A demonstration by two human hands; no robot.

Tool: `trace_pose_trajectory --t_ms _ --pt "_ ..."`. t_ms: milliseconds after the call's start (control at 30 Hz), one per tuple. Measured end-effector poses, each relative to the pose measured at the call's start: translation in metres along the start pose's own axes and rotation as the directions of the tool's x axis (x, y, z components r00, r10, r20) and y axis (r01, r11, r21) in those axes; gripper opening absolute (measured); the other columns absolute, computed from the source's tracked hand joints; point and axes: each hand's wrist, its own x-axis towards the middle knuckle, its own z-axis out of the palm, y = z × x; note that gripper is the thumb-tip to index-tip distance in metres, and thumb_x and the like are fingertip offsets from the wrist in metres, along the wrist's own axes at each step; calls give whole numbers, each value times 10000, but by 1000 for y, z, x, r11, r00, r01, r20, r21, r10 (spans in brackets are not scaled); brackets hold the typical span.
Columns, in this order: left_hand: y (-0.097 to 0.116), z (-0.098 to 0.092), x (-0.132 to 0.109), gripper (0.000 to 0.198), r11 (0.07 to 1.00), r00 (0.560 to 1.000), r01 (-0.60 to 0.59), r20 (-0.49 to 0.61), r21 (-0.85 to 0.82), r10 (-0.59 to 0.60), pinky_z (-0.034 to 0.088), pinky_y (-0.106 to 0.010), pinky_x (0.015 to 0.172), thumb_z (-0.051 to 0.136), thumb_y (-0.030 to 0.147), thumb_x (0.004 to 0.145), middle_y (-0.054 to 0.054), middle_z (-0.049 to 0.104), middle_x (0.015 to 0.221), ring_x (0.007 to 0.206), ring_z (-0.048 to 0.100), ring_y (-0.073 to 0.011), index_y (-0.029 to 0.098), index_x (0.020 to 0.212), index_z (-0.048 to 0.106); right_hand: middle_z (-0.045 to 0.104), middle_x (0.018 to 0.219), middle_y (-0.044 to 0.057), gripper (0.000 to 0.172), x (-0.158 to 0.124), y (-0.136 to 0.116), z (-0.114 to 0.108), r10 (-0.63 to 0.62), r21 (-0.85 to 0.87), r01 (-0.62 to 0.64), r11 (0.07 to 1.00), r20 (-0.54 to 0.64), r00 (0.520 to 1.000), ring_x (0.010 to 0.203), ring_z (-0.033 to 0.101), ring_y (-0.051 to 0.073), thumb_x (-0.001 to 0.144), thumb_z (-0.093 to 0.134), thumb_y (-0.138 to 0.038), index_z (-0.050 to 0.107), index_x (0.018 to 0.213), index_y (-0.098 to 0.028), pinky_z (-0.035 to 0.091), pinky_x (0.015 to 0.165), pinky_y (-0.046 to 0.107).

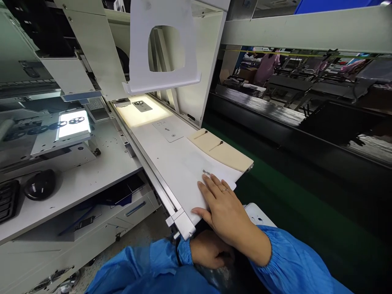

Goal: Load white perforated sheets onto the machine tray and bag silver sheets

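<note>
My right hand [220,204] lies flat, fingers stretched out, at the near end of a long white board [162,163]. Its fingertips touch a pale, thin sheet just below a small cluster of black marks [206,172]. Lower down, my left hand [211,250] rests by my lap beneath the right forearm; it looks bent inward, and its fingers are mostly hidden. Farther along the board is a thin rounded rectangular piece [168,131] with small dark marks. At the far end, a grey plate [142,106] with a black round pattern sits on a lit yellowish panel [127,113].
A metal rail [147,163] runs along the board's left side. A cream plate [220,149] with two slots juts out on the right. Above hangs a white stand [165,83]. To the left are a black mouse [40,185], a keyboard [9,200] and a lit screen [73,122].
</note>
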Motion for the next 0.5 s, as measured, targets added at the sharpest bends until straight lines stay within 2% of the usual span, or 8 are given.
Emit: trace_pose_trajectory --t_ms 133,500 --pt "1 -2 0 233 999 1000 -15 -22 -28 15 467 -249 942 539 180 830 -44 725 1079 1068 640 -197 142 991 703 520 1348 232 681 4 1 3 34 24 -35 999 40 999 1244 498 391 884 505 -587 588 1268 -31 496 974 536" --pt "3 -2 2 201 996 997 73 33 -50 -71 481 -203 862 575 197 840 -40 745 1019 996 677 -172 154 976 716 451 1404 248 722 20 6 4 111 116 -136 984 202 973 1321 403 398 895 482 -592 527 1330 -17 400 1054 578"
